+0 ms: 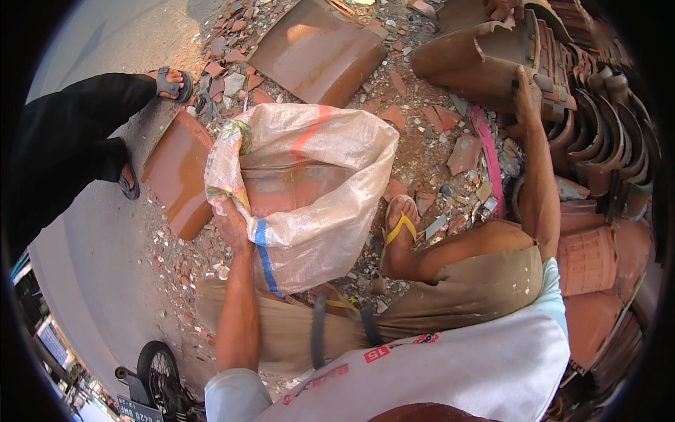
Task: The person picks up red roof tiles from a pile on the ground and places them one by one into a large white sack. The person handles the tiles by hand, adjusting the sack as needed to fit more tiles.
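With the left hand [230,224] gripping the sack [309,183] rim and the right hand [526,95] closed on a roof tile [478,60], the tile stack [598,133] might topple

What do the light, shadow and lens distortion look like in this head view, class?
Head view: warm sunlight strikes the woven sack and the flat roof tile brightly; the stacked roof tiles at right sit in shade; fisheye bending curves the pavement edge, and a black rim rings the picture; the left hand and right hand look sharp.
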Tool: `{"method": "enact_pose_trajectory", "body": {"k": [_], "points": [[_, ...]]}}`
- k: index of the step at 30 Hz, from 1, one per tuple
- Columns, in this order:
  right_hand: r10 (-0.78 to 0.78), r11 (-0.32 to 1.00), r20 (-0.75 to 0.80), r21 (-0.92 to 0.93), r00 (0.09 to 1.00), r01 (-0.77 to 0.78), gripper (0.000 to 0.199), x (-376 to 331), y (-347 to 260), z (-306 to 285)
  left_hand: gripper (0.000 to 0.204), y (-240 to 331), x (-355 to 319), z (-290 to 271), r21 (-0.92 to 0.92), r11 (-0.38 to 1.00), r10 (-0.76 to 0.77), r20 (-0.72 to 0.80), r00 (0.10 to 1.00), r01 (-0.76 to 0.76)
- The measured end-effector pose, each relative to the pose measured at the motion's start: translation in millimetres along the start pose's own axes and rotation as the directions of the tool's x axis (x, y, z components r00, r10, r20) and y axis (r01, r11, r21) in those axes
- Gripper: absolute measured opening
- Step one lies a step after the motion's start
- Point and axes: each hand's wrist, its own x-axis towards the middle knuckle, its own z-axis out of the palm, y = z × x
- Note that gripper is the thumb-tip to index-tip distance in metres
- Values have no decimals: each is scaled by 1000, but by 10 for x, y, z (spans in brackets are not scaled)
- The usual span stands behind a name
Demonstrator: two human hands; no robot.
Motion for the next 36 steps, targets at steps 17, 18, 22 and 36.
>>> {"method": "enact_pose_trajectory", "body": {"k": [17, 18, 22, 36], "points": [[-392, 826, -306, -531, 868, 186, 64, 171, -366, -497, 63, 68, -81, 61, -111, 993, -24, 70, 997, 31], [-418, 796, -281, -572, 864, 199, 66, 196, -301, -405, 62, 115, -91, 15, -122, 991, -47, 58, 997, 54], [-545, 599, -169, -763, 821, 241, 75, 439, -452, -436, 67, -163, -8, -24, 209, 925, 323, 10, 946, -318], [-106, 564, 151, -805, 983, 184, 95, 2007, -160, -420, 67, 310, -159, 24, 1, 1000, 0, 25, 1000, 0]]}}
